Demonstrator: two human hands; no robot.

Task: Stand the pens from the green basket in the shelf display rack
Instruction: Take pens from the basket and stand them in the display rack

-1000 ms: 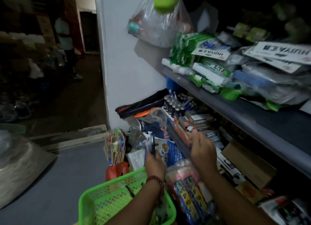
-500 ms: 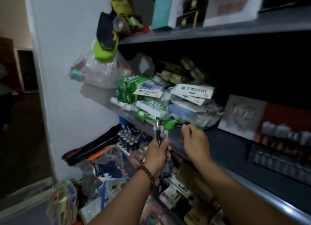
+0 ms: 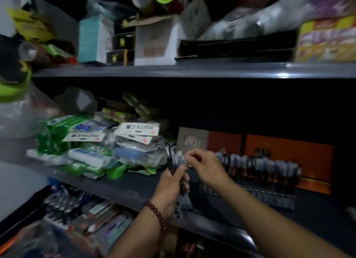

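Note:
My left hand [image 3: 171, 188], with a bead bracelet at the wrist, grips a bundle of dark pens [image 3: 173, 165] upright in front of the middle shelf. My right hand [image 3: 204, 165] pinches the top of one pen in that bundle. Just right of both hands, the display rack [image 3: 256, 180] stands on the shelf with a row of dark pens upright in it, against an orange backing card. The green basket is out of view.
Green and white packets [image 3: 92, 148] are piled on the middle shelf [image 3: 119, 188] left of my hands. Boxes [image 3: 154, 43] crowd the upper shelf. More pens and packs [image 3: 81, 209] lie on the lower level. A plastic bag [image 3: 19, 111] hangs at the left.
My view has risen from the basket to the shelves. Both hands moved up and right toward the rack, and my right hand has closed on a pen top in the bundle.

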